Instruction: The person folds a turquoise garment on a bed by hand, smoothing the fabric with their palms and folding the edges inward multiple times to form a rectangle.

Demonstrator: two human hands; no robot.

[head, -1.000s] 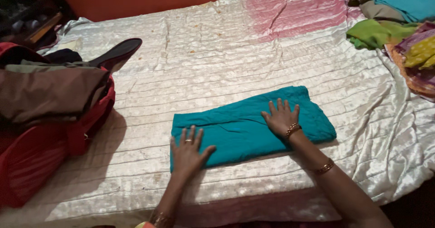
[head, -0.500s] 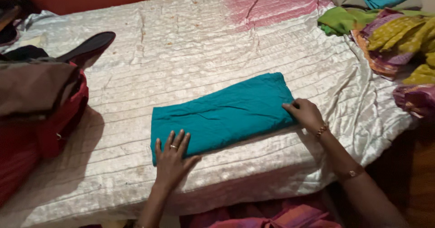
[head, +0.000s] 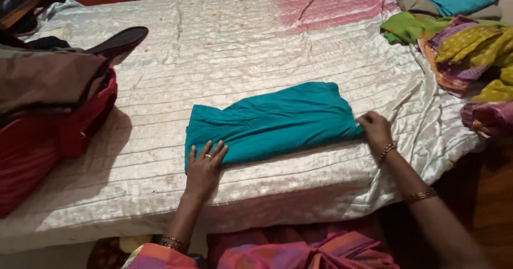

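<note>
A folded teal cloth (head: 278,122) lies on a shiny white bedspread (head: 251,50), near the bed's front edge. My left hand (head: 204,168) lies flat with fingers spread on the cloth's near left corner. My right hand (head: 375,130) grips the cloth's right end at the bed surface, fingers curled on the fabric. The cloth's left end is slightly rumpled and lifted. Bangles show on both wrists.
An open red bag (head: 48,119) with brown clothes (head: 48,82) and a dark flap (head: 115,41) sits at the left. A heap of green, blue, yellow and purple clothes (head: 459,33) lies at the right. A red wall runs behind the bed.
My right hand slid off the cloth's top to its right end and took hold of it. The left hand stayed on the near left corner. The cloth is more bunched.
</note>
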